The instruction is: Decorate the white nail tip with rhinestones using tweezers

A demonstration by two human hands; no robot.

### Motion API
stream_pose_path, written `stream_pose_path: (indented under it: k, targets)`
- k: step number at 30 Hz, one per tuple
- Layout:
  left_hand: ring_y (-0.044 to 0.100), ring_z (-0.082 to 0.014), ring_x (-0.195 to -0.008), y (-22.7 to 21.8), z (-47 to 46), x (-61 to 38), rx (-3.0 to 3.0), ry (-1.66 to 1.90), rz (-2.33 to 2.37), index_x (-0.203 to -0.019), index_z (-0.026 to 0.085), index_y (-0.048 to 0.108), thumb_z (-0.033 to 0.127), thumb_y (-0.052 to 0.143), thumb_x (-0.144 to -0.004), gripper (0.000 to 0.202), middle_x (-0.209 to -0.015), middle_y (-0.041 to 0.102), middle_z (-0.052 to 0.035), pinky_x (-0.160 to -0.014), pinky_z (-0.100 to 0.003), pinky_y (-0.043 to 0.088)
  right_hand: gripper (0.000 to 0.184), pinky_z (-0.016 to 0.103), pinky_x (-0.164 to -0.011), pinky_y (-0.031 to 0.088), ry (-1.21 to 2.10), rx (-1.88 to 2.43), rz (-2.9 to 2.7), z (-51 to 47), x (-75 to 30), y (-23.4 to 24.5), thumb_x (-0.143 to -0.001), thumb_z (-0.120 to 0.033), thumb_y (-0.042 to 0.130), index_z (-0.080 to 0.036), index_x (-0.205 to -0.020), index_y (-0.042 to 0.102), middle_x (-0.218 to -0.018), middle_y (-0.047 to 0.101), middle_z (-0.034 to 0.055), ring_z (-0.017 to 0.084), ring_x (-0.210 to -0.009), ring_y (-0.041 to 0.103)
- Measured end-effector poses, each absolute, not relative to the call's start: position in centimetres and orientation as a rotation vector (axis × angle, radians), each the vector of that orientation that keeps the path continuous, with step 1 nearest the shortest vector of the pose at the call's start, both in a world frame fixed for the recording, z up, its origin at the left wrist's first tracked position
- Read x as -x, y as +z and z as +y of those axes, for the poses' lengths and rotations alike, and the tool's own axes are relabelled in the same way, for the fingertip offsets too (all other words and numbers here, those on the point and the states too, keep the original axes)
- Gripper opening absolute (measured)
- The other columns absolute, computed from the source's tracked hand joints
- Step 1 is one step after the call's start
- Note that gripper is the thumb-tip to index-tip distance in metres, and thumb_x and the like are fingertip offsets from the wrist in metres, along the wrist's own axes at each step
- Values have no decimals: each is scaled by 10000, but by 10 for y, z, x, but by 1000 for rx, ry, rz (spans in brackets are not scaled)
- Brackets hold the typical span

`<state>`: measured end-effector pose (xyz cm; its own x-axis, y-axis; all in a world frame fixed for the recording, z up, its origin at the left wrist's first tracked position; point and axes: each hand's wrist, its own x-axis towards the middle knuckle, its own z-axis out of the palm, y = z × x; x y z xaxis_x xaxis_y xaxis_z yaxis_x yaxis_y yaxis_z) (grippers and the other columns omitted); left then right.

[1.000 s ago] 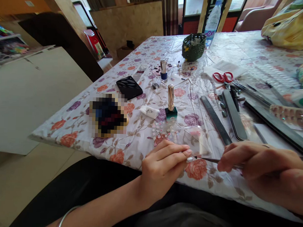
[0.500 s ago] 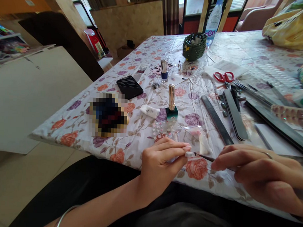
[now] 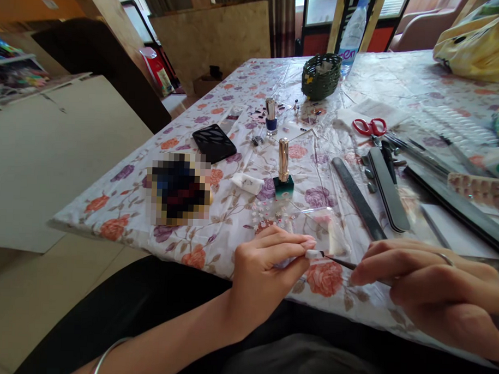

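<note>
My left hand (image 3: 267,266) is closed, pinching a small white piece (image 3: 312,254) between thumb and fingertips. A dark bit shows at the right end of that piece. My right hand (image 3: 430,286) is wrapped round a thin dark brush (image 3: 340,262), whose tip reaches the white piece; whether they touch I cannot tell. Just beyond my hands lies a clear plastic bag (image 3: 338,236) with something pale in it. Behind it stands a green nail polish bottle (image 3: 283,182) with a gold cap, beside a small white tube (image 3: 247,183).
A flowered tablecloth (image 3: 138,199) covers the table. Two nail files (image 3: 358,196) (image 3: 387,194), red-handled scissors (image 3: 370,127) and several brushes lie to the right. Left are a blurred phone-like object (image 3: 179,190) and a black flat case (image 3: 214,143). Farther back stand a dark basket (image 3: 318,80) and a water bottle (image 3: 353,38).
Both hands keep nearly the same place and grip. My right hand and the brush have shifted very slightly; the whole view has drifted a little.
</note>
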<state>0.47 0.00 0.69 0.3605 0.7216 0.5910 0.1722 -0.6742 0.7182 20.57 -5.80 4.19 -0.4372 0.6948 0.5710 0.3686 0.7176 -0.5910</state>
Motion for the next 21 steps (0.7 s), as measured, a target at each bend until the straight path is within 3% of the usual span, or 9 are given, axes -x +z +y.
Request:
stream_pose_path:
  k: [9, 14, 18, 21]
  targets:
    - [682, -140, -697, 8, 0, -5, -2055, 1304, 780, -691, 167, 719, -6, 707, -661, 176, -781, 749, -32, -711, -262, 543, 315, 224, -727, 560, 468, 789, -2122, -55, -206, 50, -980, -328, 277, -219, -825, 528, -820, 732, 47, 141, -742, 701]
    - [682, -141, -700, 7, 0, -5, -2059, 1301, 773, -692, 161, 719, -9, 705, -660, 174, -782, 749, -35, -711, -265, 542, 194, 248, -725, 567, 519, 823, -2032, -58, -204, 45, -937, -259, 414, -230, -816, 563, -833, 730, 33, 153, -734, 700]
    - [681, -145, -690, 6, 0, -5, -2067, 1305, 782, -700, 184, 719, 5, 703, -667, 183, -783, 749, -21, -703, -279, 546, 312, 255, -690, 571, 535, 792, -2019, -60, -202, 44, -967, -329, 319, -228, -803, 565, -808, 719, 48, 162, -707, 700]
    - [682, -145, -689, 6, 0, -5, -2071, 1301, 782, -700, 187, 719, 11, 702, -669, 180, -787, 749, -20, -706, -283, 547, 278, 252, -695, 565, 520, 805, -2026, -59, -203, 44, -965, -304, 331, -222, -806, 543, -807, 716, 48, 158, -713, 693]
